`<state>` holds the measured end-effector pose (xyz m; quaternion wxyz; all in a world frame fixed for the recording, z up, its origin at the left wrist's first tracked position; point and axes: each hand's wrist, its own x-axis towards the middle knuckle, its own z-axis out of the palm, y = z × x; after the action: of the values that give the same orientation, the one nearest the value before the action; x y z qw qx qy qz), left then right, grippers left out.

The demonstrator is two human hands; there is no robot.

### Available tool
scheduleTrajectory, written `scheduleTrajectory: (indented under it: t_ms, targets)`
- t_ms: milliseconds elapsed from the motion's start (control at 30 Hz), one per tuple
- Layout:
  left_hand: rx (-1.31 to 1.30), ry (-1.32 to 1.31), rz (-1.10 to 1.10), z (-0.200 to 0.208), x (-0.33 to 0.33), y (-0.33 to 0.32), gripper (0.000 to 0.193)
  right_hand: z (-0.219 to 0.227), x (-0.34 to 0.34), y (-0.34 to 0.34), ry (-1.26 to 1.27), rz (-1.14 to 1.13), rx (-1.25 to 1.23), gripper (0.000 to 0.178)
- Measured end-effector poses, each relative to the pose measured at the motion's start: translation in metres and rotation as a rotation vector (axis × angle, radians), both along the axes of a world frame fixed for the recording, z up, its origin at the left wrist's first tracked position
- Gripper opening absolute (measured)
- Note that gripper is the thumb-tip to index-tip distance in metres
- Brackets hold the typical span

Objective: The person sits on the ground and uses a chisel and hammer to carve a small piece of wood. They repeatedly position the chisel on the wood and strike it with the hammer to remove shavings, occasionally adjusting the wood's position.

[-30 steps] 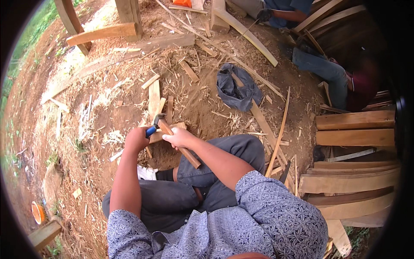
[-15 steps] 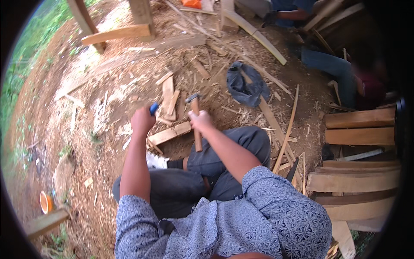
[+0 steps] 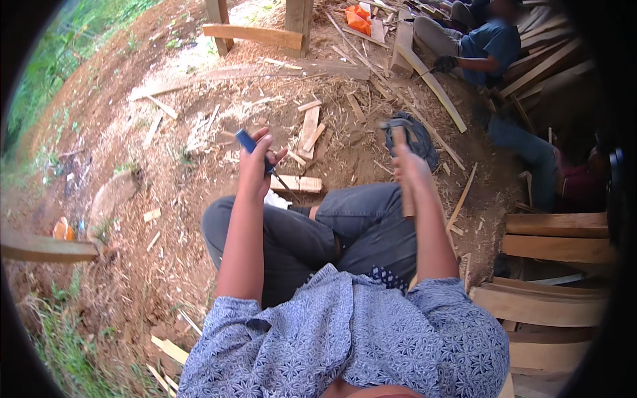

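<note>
My left hand holds a blue-handled chisel; some of its fingers are loosely spread. The chisel's thin dark shaft slants down toward a short pale wood block on the ground in front of my crossed legs. My right hand is closed round the wooden handle of a hammer, raised over my right knee. The hammer's head is up and slightly blurred, in front of a dark plastic bag. Hammer and chisel are well apart.
Wood offcuts and shavings litter the dirt. Stacked timber beams stand at my right. A post frame with a crossbar is at the back. A person in a blue shirt sits far right; another person's jeans leg is nearer.
My right hand has swung the hammer up and to the right, away from the chisel. My left hand's fingers have loosened round the chisel. The view has shifted too.
</note>
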<state>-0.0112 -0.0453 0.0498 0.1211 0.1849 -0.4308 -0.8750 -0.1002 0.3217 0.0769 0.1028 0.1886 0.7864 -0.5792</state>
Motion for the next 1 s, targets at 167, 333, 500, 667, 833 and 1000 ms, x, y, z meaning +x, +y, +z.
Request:
scheduleTrajectory:
  t_ms: [167, 333, 500, 667, 833, 1000]
  targets:
    - [0.047, 0.022, -0.135, -0.023, -0.009, -0.016, 0.035, 0.043, 0.061, 0.102, -0.012, 0.169, 0.192, 0.046]
    - [0.062, -0.105, -0.154, -0.019, -0.028, 0.017, 0.036, -0.104, 0.108, 0.257, 0.122, 0.225, 0.534, 0.050]
    - [-0.093, -0.178, -0.177, -0.028, -0.027, 0.020, 0.034, -0.158, 0.137, 0.243, 0.010, 0.017, 0.407, 0.043]
    - [-0.143, -0.218, -0.184, -0.043, -0.024, 0.012, 0.032, -0.092, 0.107, 0.148, 0.585, -0.316, 0.423, 0.035]
    - [-0.125, -0.253, -0.333, -0.044, -0.040, 0.025, 0.037, 0.040, 0.065, -0.017, 0.525, 0.118, -0.147, 0.034]
    - [-0.189, -0.168, -0.668, -0.048, -0.032, 0.047, 0.037, -0.013, 0.021, -0.127, -0.026, 0.471, -0.274, 0.041]
